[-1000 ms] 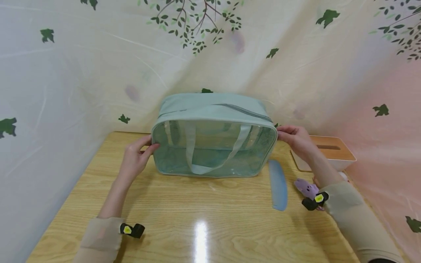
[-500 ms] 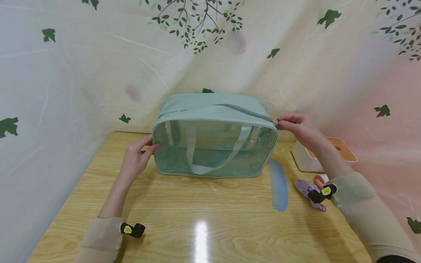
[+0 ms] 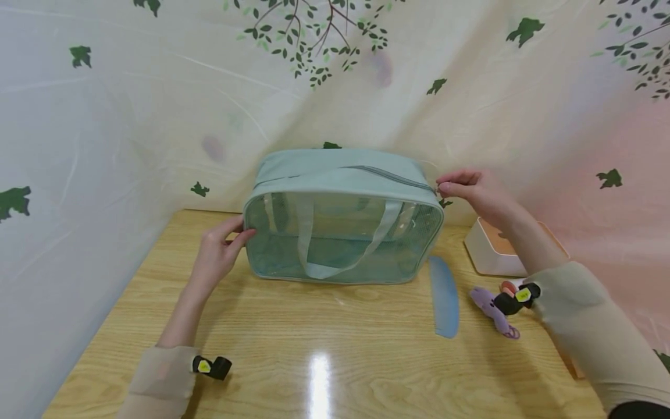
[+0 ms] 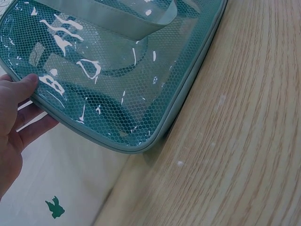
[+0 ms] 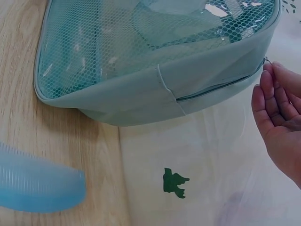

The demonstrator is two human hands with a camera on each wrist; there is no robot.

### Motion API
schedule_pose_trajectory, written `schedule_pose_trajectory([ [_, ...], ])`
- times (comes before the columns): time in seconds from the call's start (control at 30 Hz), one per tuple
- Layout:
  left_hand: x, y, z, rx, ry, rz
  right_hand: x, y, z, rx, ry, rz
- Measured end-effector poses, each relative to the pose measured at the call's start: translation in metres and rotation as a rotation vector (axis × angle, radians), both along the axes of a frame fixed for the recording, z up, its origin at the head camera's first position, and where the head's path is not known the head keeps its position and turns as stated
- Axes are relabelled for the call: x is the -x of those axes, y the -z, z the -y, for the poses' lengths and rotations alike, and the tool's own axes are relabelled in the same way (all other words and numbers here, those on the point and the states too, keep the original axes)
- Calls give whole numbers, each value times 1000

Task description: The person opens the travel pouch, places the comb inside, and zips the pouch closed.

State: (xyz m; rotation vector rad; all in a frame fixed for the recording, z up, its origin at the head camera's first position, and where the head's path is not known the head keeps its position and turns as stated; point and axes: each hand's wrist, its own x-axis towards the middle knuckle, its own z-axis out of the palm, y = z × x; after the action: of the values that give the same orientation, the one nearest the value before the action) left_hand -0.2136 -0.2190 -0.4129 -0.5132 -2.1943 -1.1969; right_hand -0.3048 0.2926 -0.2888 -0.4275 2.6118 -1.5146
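Observation:
A pale green bag point(image 3: 345, 244) with a clear mesh-lined front and a fabric strap handle point(image 3: 319, 270) stands upright at the back of the table. Along its top runs a zipper point(image 3: 389, 174), parted towards the right. My left hand point(image 3: 217, 250) grips the bag's left edge, thumb on the front and fingers behind, as the left wrist view also shows. At the upper right corner my right hand point(image 3: 478, 195) pinches the small metal zipper pull point(image 5: 267, 60) between thumb and forefinger. The other fingers of that hand are loosely curled in the right wrist view.
A blue comb point(image 3: 445, 297) lies right of the bag. Beyond it are a purple toy point(image 3: 492, 311) and a white tissue box point(image 3: 484, 253) with a wooden lid, partly hidden by my right forearm. A printed curtain point(image 3: 209, 116) hangs behind the table.
My right hand has left the bag's right side edge and risen to the zipper pull at the upper right corner, shifting slightly back. The left hand has kept its grip.

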Motion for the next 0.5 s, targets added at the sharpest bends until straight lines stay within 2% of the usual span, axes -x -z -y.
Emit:
schedule_pose_trajectory([
  [0.3,0,0,-1,-6,-6,18,0,-16,9,-87,-2,-8],
  [0.5,0,0,0,-4,-7,20,1,-27,18,-159,-25,-45],
])
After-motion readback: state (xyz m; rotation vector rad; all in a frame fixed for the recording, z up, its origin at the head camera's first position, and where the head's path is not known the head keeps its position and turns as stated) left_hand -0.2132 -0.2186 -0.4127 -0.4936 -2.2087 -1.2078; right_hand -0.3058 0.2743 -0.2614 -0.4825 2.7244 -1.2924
